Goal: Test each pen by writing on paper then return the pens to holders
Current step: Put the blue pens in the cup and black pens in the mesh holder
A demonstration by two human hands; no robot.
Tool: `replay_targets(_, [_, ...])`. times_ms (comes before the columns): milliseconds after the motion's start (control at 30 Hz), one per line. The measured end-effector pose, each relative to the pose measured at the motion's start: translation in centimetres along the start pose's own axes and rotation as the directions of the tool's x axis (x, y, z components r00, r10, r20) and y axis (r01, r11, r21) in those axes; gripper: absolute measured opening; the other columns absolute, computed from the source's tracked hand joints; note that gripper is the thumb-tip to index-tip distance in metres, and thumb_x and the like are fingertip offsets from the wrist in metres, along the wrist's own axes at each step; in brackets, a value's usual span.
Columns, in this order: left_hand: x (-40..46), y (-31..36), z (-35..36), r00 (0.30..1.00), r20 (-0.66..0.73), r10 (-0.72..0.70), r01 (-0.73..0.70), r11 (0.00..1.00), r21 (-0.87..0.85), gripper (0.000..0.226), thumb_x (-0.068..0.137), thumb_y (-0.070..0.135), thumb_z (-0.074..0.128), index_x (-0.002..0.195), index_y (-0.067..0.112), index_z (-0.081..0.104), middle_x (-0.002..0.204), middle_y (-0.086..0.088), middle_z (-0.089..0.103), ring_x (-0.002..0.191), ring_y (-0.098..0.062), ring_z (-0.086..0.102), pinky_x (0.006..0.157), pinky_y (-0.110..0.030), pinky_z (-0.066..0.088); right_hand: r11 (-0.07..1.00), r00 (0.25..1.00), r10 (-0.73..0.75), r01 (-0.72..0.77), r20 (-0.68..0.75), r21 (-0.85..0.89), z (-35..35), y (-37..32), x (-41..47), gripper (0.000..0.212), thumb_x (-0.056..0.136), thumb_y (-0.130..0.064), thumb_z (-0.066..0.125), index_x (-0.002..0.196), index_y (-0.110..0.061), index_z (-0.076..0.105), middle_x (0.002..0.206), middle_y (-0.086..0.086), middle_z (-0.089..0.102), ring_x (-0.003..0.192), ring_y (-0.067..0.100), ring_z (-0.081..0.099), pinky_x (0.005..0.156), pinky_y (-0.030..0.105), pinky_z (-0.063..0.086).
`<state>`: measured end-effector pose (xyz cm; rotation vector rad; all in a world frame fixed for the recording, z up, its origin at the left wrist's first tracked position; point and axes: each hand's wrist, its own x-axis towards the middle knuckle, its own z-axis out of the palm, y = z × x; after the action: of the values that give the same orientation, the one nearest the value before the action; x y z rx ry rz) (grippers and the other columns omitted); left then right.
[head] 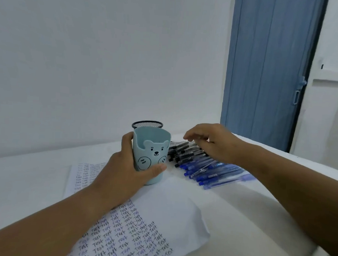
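Wrapped round the pale blue bear holder (pixel 150 156), the left hand (pixel 121 176) forms a curled grip, thumb pressed on the front. The holder stands upright on the paper (pixel 140 233), before a black mesh holder (pixel 147 124). Over the pens (pixel 199 166) heaped on the bench (pixel 248 208), the right hand (pixel 212 143) is held with loose fingers; whether a pen is pinched cannot be told.
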<state>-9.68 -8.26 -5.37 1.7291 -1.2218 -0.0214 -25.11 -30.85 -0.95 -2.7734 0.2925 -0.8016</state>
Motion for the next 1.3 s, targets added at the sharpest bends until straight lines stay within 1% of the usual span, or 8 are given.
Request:
replay_targets(67, [-0.2, 0.3, 0.1, 1.000, -0.004, 0.006, -0.006, 0.999, 0.032, 0.079, 0.071, 0.056, 0.077, 0.128, 0.046, 0.023, 0.103, 0.024, 0.062, 0.089, 0.021, 0.059, 0.063, -0.002, 0.048, 0.999, 0.992, -0.013, 0.018, 0.128, -0.036, -0.8, 0.0, -1.4, 0.036, 0.092, -0.013, 0.058, 0.121, -0.032, 0.066, 0.111, -0.023, 0.062, 0.105, -0.004, 0.057, 0.089, 0.014, 0.043])
replay_targets(200, [-0.4, 0.6, 0.1, 1.000, -0.007, -0.014, 0.015, 0.998, 0.065, 0.082, 0.066, 0.066, 0.071, 0.129, 0.049, 0.021, 0.105, 0.026, 0.061, 0.091, 0.021, 0.059, 0.064, -0.005, 0.050, 0.987, 0.934, -0.031, 0.085, 0.356, -0.137, -2.6, 0.0, -4.0, 0.056, 0.083, -0.040, 0.060, 0.138, -0.038, 0.051, 0.132, -0.022, 0.052, 0.121, -0.001, 0.047, 0.104, 0.022, 0.038])
replay_targets(333, [-0.3, 0.7, 0.1, 0.999, -0.015, -0.032, 0.033, 0.995, 0.093, 0.081, 0.066, 0.067, 0.069, 0.127, 0.051, 0.019, 0.105, 0.026, 0.062, 0.092, 0.020, 0.060, 0.064, -0.008, 0.053, 0.970, 0.879, -0.019, 0.133, 0.477, -0.206, -2.6, 0.4, -5.0, 0.069, 0.085, -0.043, 0.057, 0.150, -0.031, 0.036, 0.146, -0.011, 0.044, 0.128, 0.003, 0.039, 0.110, 0.028, 0.038])
replay_targets(567, [-0.5, 0.9, 0.4, 0.999, -0.026, -0.046, 0.049, 0.993, 0.108, 0.081, 0.066, 0.064, 0.070, 0.128, 0.049, 0.020, 0.106, 0.028, 0.061, 0.093, 0.021, 0.059, 0.066, -0.004, 0.050, 0.932, 0.891, -0.192, 0.297, 0.412, -0.208, -0.7, 1.6, -5.3, 0.066, 0.081, -0.042, 0.047, 0.142, -0.017, 0.046, 0.122, -0.002, 0.048, 0.110, 0.015, 0.042, 0.100, 0.032, 0.037])
replay_targets(733, [-0.4, 0.9, 0.4, 0.998, -0.023, -0.053, 0.055, 0.994, 0.099, 0.082, 0.065, 0.063, 0.071, 0.129, 0.049, 0.021, 0.106, 0.027, 0.062, 0.093, 0.020, 0.060, 0.066, -0.005, 0.051, 0.948, 0.907, -0.193, 0.271, 0.375, -0.169, -0.5, 2.0, -5.7, 0.057, 0.082, -0.038, 0.050, 0.136, -0.019, 0.049, 0.119, -0.004, 0.044, 0.110, 0.015, 0.040, 0.098, 0.033, 0.038])
replay_targets(1033, [-0.3, 0.5, 0.3, 0.998, -0.020, -0.051, 0.053, 0.994, 0.093, 0.080, 0.067, 0.062, 0.072, 0.127, 0.052, 0.020, 0.105, 0.028, 0.063, 0.095, 0.019, 0.061, 0.068, -0.005, 0.051, 0.954, 0.913, -0.185, 0.255, 0.364, -0.156, -0.5, 2.0, -5.9, 0.065, 0.079, -0.043, 0.045, 0.140, -0.022, 0.047, 0.121, -0.007, 0.048, 0.110, 0.011, 0.043, 0.099, 0.028, 0.035])
replay_targets(1200, [-0.4, 0.5, 0.3, 0.998, -0.021, -0.059, 0.061, 0.996, 0.071, 0.079, 0.067, 0.059, 0.074, 0.126, 0.051, 0.021, 0.102, 0.027, 0.066, 0.094, 0.018, 0.061, 0.068, -0.005, 0.050, 0.957, 0.914, -0.178, 0.247, 0.365, -0.151, -0.4, 1.9, -5.9, 0.064, 0.077, -0.043, 0.044, 0.138, -0.022, 0.049, 0.117, -0.006, 0.052, 0.106, 0.013, 0.047, 0.096, 0.033, 0.038])
replay_targets(1300, [-0.4, 0.5, 0.2, 0.999, -0.012, -0.053, 0.054, 0.997, 0.060, 0.078, 0.069, 0.058, 0.074, 0.126, 0.051, 0.021, 0.099, 0.037, 0.066, 0.094, 0.019, 0.061, 0.067, -0.004, 0.050, 0.957, 0.917, -0.171, 0.242, 0.361, -0.162, -0.3, 2.0, -5.9, 0.067, 0.076, -0.046, 0.042, 0.139, -0.024, 0.048, 0.118, -0.006, 0.053, 0.109, 0.013, 0.047, 0.100, 0.031, 0.033])
